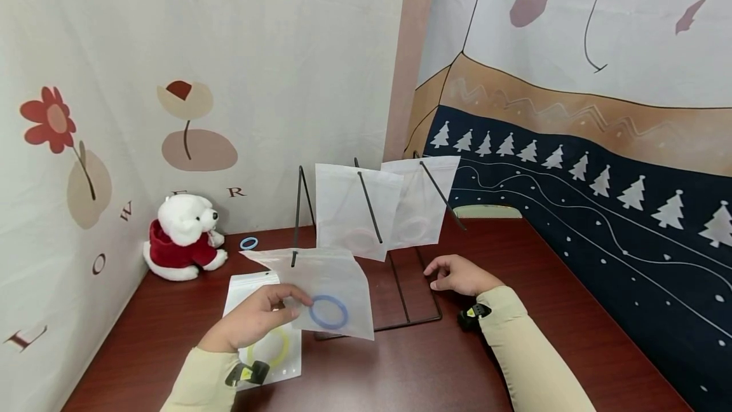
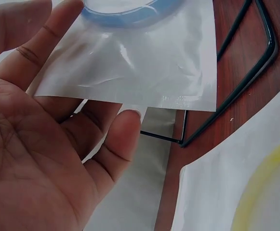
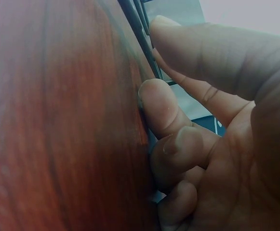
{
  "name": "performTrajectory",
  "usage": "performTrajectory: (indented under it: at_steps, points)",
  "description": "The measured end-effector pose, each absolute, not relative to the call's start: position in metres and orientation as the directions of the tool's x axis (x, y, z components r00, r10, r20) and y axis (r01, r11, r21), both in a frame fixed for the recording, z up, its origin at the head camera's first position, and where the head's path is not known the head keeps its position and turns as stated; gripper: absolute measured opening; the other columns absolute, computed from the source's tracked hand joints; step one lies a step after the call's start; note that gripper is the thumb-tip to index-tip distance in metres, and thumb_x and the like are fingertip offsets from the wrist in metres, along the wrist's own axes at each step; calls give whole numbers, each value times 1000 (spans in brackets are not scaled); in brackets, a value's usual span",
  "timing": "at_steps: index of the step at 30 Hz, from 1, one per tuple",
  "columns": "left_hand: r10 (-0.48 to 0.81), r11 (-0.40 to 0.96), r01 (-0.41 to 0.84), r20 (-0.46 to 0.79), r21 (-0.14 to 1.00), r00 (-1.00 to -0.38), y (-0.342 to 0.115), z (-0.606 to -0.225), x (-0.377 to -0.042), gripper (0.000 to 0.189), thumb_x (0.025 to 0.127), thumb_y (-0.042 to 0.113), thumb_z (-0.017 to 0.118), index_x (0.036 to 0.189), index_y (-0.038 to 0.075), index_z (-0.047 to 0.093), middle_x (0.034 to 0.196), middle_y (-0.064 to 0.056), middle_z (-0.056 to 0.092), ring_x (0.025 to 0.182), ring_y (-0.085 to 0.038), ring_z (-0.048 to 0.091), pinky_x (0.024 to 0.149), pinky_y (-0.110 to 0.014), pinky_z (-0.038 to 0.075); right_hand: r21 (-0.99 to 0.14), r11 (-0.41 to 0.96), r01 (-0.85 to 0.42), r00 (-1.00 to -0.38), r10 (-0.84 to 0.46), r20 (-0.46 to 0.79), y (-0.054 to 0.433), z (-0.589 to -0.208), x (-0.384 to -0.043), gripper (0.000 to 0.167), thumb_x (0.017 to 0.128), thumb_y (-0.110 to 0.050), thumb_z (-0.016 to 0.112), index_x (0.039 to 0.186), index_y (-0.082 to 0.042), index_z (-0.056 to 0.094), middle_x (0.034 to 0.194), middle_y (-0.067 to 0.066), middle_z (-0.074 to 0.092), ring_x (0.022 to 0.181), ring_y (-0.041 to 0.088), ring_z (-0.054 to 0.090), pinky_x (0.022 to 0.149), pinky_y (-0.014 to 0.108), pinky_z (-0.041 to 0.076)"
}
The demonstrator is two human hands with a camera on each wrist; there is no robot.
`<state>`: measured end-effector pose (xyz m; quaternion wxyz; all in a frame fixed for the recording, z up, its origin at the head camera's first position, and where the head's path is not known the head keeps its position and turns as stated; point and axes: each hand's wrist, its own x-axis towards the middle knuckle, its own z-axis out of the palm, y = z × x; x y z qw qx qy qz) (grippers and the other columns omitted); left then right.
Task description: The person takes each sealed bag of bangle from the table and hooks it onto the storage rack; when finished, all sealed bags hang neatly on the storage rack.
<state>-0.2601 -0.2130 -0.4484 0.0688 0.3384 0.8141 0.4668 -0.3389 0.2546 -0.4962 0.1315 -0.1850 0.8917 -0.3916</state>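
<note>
My left hand (image 1: 260, 316) is at a translucent white bag (image 1: 354, 291) with a blue ring (image 1: 328, 312) inside; the bag hangs from a prong of a black wire rack (image 1: 407, 297). Its index fingertip touches the bag beside the ring, and in the left wrist view other fingers pass behind the bag's lower edge. Beneath that hand lies another bag (image 1: 288, 364) with a yellow ring (image 1: 278, 351) inside. On the right, my right hand (image 1: 463, 275) rests low at the rack's side bar, thumb and index tips beside it, the other fingers loosely bent.
Two more white bags, one in the middle (image 1: 343, 199) and one on the right (image 1: 426, 192), hang on the rack's other prongs. A loose blue ring (image 1: 248, 243) lies near a white plush bear (image 1: 185, 234) in red. Printed cloth (image 1: 286, 81) surrounds the brown table (image 1: 515, 259).
</note>
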Motion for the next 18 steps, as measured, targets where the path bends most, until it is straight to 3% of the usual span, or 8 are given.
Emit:
performTrajectory:
  at_steps: [10, 18]
  points:
    - [661, 329, 510, 192, 795, -726, -214, -451, -261, 25, 101, 6, 61, 119, 8, 79, 123, -8, 77, 109, 0, 62, 81, -24, 53, -748, 624, -226, -900, -428, -86, 253, -494, -338, 22, 93, -11, 78, 115, -8, 75, 76, 2, 58, 70, 16, 52, 65, 31, 46]
    - [675, 335, 537, 201, 774, -710, -211, -450, -260, 28, 100, 8, 64, 125, 7, 78, 126, -9, 77, 96, -1, 61, 75, -23, 52, -751, 626, -210, -903, -418, -96, 253, -494, -338, 22, 94, -11, 77, 115, -8, 75, 76, 2, 59, 68, 14, 52, 64, 28, 46]
